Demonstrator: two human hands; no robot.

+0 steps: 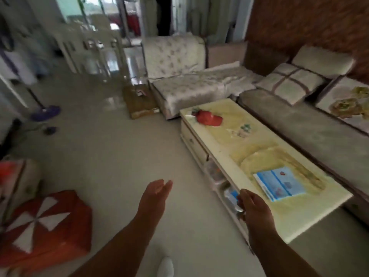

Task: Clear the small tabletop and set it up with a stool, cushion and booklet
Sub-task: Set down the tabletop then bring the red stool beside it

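While everything's a bit motion-blurred, you can still make out the room fine. Way over at 8 o'clock sits a red cushion [43, 224] with a white pinwheel pattern, lying on the pale floor [111, 148], with some other red-and-beige bundle just behind it that I can't identify. At about 6 o'clock the left hand [154, 194] is stretched out over bare floor, palm flat, fingers straight and together, holding nothing. A bit right of that, the right hand [252, 206] hangs by the near front edge of the low table [225, 148], fingers loosely curled; it's not gripping anything that I can see, though it overlaps the table's open lower shelf so can't say if it's touching. On the tabletop, around 4 o'clock, a blue booklet [279, 183] lies flat near the close end. The far end, roughly 1 o'clock, has a red cap-like thing [209, 117]. Beyond the table at 2 to 3 o'clock runs a grey sofa [303, 126] with a checked pillow [291, 82].
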